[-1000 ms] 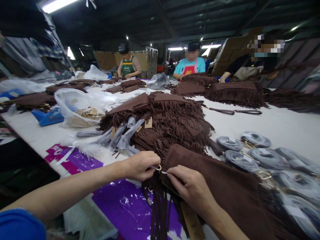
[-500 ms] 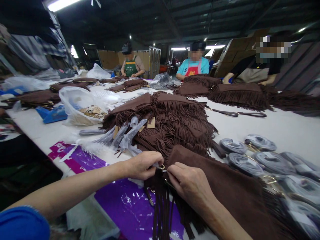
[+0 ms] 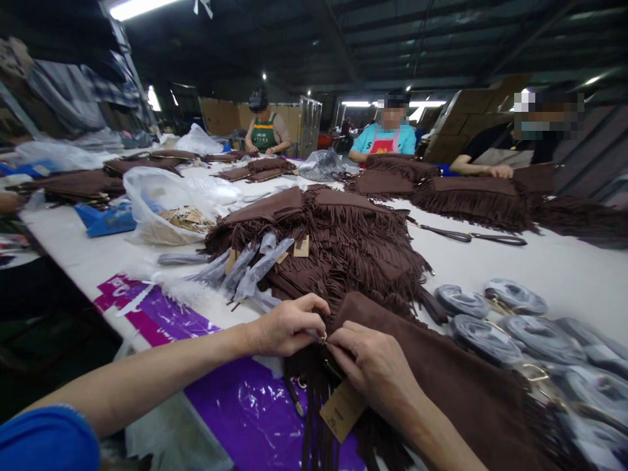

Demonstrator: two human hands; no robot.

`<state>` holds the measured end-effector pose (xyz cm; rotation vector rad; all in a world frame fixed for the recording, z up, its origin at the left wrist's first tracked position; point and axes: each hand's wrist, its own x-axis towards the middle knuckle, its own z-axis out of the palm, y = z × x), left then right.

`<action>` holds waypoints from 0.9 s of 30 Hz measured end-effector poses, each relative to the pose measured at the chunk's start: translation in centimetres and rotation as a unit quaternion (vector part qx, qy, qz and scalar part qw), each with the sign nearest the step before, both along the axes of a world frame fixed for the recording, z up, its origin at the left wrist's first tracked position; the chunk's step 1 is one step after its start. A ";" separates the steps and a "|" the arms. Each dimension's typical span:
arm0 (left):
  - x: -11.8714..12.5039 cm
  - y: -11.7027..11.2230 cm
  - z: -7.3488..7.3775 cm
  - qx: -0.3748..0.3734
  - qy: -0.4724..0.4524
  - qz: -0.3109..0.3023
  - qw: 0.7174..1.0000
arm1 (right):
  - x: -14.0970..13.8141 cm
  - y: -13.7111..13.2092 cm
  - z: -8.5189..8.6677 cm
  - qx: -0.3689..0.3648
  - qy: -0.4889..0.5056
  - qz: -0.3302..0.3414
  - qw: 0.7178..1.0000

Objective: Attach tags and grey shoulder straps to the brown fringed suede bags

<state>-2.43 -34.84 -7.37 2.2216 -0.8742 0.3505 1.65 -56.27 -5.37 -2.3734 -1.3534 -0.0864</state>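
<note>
A brown fringed suede bag (image 3: 441, 366) lies in front of me, its fringe hanging over a purple plastic sheet (image 3: 245, 399). At its near left corner, my left hand (image 3: 289, 325) pinches a small gold metal clasp (image 3: 323, 338). The fingertips of my right hand (image 3: 375, 356) are pressed together against the same clasp; what they hold is too small to make out. Below my right hand hangs a kraft paper tag (image 3: 342, 411). A short dark strap end with a metal ring (image 3: 299, 384) dangles beside the fringe.
Beyond the bag rises a pile of fringed bags (image 3: 343, 242). Coiled straps in grey wrap (image 3: 485, 337) lie to the right. A clear plastic bag of tags (image 3: 147, 196) and a blue tray (image 3: 105, 221) stand left. Several people work across the white table (image 3: 471, 268).
The kraft tag has come into view below my right hand. My fingers have closed in around the clasp, and the left fingers have shifted slightly. Across the table, a co-worker's hand has moved onto a bag.
</note>
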 end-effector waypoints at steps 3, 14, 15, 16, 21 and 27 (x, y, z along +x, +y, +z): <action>0.2 0.1 -0.4 0.028 0.005 0.002 1.000 | -0.1 0.2 -0.4 -0.005 -0.003 0.001 1.000; 0.4 0.7 -0.9 0.135 -0.098 -0.035 0.985 | 0.1 0.3 -1.4 -0.009 0.038 -0.002 0.999; 0.4 0.7 -1.2 0.145 -0.120 -0.036 0.981 | 0.1 0.3 -1.5 -0.008 0.044 -0.002 0.999; 0.4 0.7 -1.4 0.153 -0.141 -0.036 0.977 | 0.2 0.3 -1.6 -0.007 0.047 -0.003 0.999; 0.5 0.4 -2.1 0.188 -0.167 -0.035 0.967 | 0.3 0.4 -1.9 -0.004 0.045 -0.005 0.999; 0.4 -0.1 -1.2 0.038 -0.071 -0.018 0.997 | 0.3 0.0 -0.7 0.068 0.140 0.012 0.988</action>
